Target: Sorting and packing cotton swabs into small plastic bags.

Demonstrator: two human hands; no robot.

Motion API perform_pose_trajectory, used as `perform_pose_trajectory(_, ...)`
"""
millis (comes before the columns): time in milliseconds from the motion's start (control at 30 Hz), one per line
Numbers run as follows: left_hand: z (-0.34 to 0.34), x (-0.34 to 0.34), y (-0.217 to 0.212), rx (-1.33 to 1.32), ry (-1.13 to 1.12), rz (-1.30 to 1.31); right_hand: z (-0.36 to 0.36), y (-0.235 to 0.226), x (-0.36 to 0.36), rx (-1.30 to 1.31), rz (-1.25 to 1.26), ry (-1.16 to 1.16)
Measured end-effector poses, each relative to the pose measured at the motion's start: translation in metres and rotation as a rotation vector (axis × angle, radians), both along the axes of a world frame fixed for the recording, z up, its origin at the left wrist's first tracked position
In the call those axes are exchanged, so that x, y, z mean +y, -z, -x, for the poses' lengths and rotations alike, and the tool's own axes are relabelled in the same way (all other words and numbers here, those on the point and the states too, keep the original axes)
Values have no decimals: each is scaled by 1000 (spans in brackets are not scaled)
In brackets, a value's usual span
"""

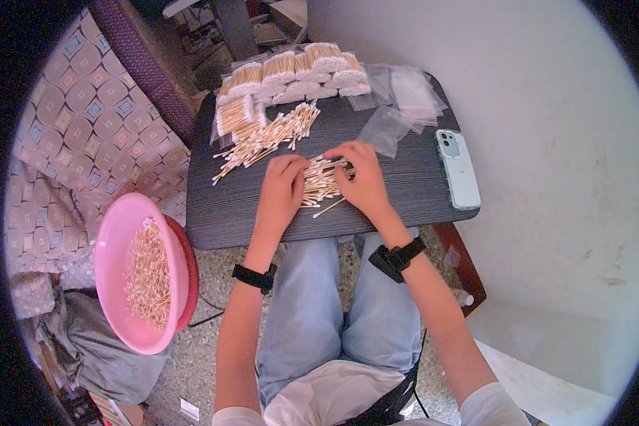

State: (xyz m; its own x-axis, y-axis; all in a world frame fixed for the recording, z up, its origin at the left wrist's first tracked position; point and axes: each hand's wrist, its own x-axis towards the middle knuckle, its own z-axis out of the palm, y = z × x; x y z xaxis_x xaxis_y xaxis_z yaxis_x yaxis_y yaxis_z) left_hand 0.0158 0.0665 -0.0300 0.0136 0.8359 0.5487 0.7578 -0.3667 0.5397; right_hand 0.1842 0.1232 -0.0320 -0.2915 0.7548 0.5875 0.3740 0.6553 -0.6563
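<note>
A loose pile of cotton swabs (321, 179) with white tips lies on the dark tabletop between my two hands. My left hand (284, 186) cups the pile's left side, its fingers curved together against the swabs. From the right, my right hand (362, 179) bends its thumb and fingers round the other ends of the swabs. One swab (329, 208) sticks out below the pile, near my right hand. Farther off, to the left, a second heap of loose swabs (280, 133) is spread at a slant. My palms and some fingertips are hidden.
Packed bundles of swabs (277, 69) are stacked at the table's (419, 192) far edge. Clear plastic bags (413, 96) lie at the far right, with a light phone (461, 170) nearer. A pink basin (108, 270) of swabs stands left of the table. A pale wall (547, 142) borders the right.
</note>
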Motion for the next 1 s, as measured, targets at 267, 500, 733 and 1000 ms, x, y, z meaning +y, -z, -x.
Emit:
perform_pose_trajectory(267,4,2,-2,-28,15,45,-1,2,2,-16,70,-90)
perform_pose_trajectory(500,7,2,0,-46,36,33,1,-1,-1,45,153,-169)
perform_pose_trajectory(733,2,0,-6,-23,59,20,0,-1,0,83,174,-147)
perform_pose_trajectory(1000,4,5,-5,-37,68,80,2,-3,-1,139,286,-103)
